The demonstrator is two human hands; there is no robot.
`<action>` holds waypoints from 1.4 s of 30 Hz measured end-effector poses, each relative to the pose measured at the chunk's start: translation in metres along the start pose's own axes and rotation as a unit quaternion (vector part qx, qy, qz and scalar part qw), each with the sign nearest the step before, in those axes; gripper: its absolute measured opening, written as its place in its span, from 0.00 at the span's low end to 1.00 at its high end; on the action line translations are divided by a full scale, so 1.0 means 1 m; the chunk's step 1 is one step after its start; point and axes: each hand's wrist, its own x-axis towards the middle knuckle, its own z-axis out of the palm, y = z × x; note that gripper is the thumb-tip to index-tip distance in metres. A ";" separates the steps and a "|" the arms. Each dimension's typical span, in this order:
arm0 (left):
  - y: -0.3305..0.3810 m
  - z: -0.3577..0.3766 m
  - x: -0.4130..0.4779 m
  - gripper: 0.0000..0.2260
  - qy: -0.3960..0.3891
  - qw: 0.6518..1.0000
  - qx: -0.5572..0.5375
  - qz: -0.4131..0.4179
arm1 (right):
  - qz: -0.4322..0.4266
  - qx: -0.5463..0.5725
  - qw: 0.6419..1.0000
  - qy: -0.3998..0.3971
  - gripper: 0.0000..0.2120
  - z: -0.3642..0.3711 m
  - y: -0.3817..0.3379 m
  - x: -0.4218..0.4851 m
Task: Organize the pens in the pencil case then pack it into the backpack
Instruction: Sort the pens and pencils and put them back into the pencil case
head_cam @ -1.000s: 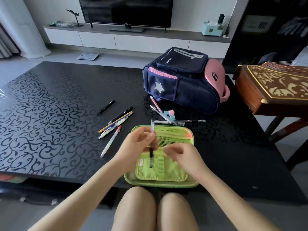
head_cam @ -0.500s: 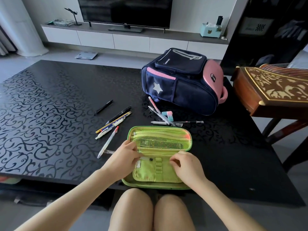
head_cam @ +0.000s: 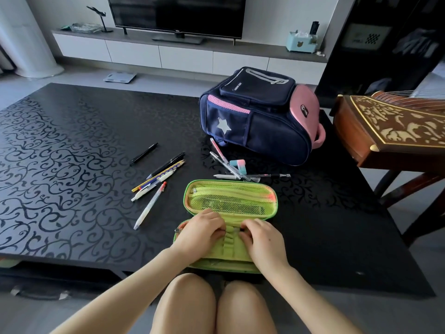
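Pencil case (head_cam: 231, 182) loops (head_cam: 228, 241) are taking the pen (head_cam: 236, 229). It stood upright in the left hand (head_cam: 202, 231) a second ago and now lies flat across them, gripped under curled left fingers. The right hand (head_cam: 261, 239) curls at the loops; whether it pinches pen or elastic I cannot tell. One pen is nearly stowed, I judge. The green case lies open at the table's (head_cam: 72, 165) near edge, with loose pens (head_cam: 156, 182) beyond and the backpack (head_cam: 260, 121) toward the far right corner.

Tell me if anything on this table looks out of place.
Nothing is spilled or damaged, but loose pens lie scattered on the table: a cluster left of the open pencil case, another with an eraser by the backpack, one black pen apart.
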 end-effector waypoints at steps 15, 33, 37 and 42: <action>-0.020 -0.027 -0.008 0.19 0.053 0.986 0.141 -0.064 | -0.013 -0.098 0.995 0.012 0.09 -0.057 0.021 0.066; -0.026 -0.058 0.033 0.13 0.172 0.976 0.123 -0.061 | -0.121 -0.095 0.979 0.131 0.08 -0.026 0.011 0.144; -0.001 -0.070 0.032 0.15 0.161 0.972 0.169 0.002 | -0.239 0.024 0.968 0.067 0.11 -0.045 -0.022 0.099; 0.016 -0.069 0.020 0.19 0.131 0.959 -0.141 -0.207 | 0.026 0.270 0.946 -0.179 0.06 -0.055 -0.046 0.053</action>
